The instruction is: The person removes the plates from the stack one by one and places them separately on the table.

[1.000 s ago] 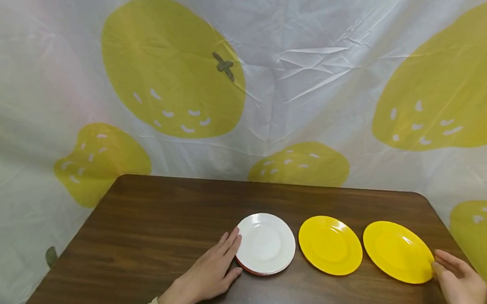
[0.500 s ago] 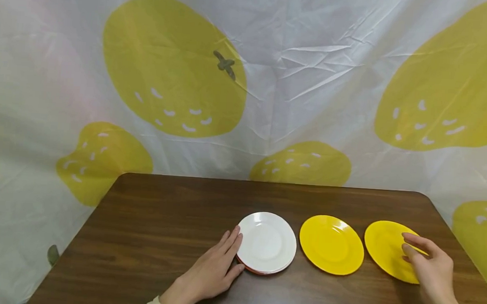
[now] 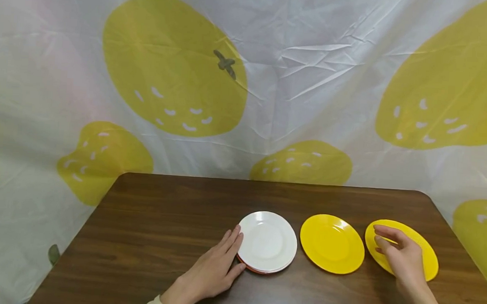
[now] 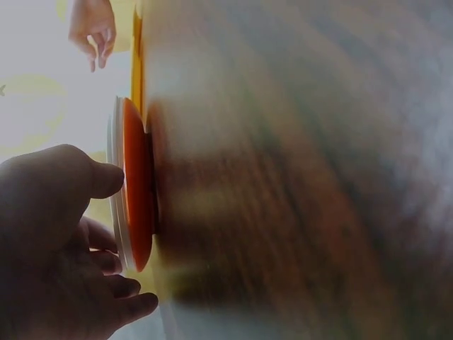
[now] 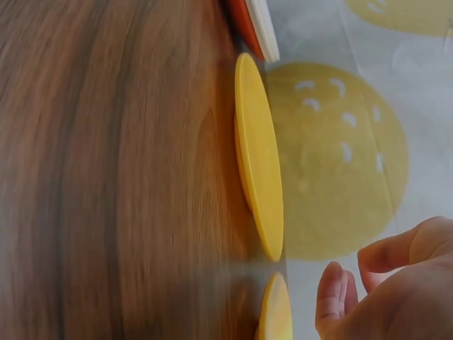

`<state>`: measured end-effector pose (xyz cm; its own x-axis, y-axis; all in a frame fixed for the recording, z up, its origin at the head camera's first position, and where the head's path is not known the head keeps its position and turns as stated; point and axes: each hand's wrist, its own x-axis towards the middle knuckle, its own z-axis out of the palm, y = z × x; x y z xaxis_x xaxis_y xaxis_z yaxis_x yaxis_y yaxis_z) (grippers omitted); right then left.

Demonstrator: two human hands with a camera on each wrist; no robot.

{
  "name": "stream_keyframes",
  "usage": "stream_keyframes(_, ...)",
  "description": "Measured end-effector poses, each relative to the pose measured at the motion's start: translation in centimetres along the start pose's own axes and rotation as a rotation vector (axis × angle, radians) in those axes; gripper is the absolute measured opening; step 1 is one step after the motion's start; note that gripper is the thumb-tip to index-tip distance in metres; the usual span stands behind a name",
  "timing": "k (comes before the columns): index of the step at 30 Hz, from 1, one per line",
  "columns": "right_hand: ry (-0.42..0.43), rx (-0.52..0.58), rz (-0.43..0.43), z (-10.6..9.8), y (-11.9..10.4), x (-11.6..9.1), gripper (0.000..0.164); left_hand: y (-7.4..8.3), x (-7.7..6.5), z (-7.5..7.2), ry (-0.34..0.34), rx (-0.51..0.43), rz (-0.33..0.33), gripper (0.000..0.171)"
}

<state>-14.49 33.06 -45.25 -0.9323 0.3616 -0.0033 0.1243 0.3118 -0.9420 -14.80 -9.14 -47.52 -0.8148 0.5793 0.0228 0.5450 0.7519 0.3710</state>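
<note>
A stack of plates [image 3: 268, 242] lies on the table, white on top with an orange plate [image 4: 138, 188] beneath. At its left rim rests my left hand [image 3: 213, 267], fingers extended and thumb touching the near edge. One yellow plate [image 3: 332, 244] lies just right of the stack. Farther right is a second yellow plate [image 3: 428, 261], partly hidden by my right hand [image 3: 406, 259]. That hand hovers above it with fingers loosely bent and holds nothing; the right wrist view shows a space between the hand and the plates.
The dark wood-grain table [image 3: 164, 217] extends left of the stack and in front of the plates. Behind its far edge hangs a white curtain [image 3: 266, 55] printed with yellow fruit.
My right hand has left the right rim of the far-right yellow plate and moved leftward over it. My left hand and the plates have stayed in place.
</note>
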Motion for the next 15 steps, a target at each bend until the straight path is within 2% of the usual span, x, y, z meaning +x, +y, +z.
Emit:
stream_keyframes(5, -0.033, -0.069, -0.049, 1.7, -0.8, -0.2, 0.038, -0.1, -0.1, -0.1, 0.002, 0.005, 0.002, 0.069)
stream_keyframes(15, -0.082, -0.132, -0.161, 4.4, -2.1, -0.4, 0.031, -0.1, -0.3, 0.0, 0.010, 0.001, 0.009, 0.069)
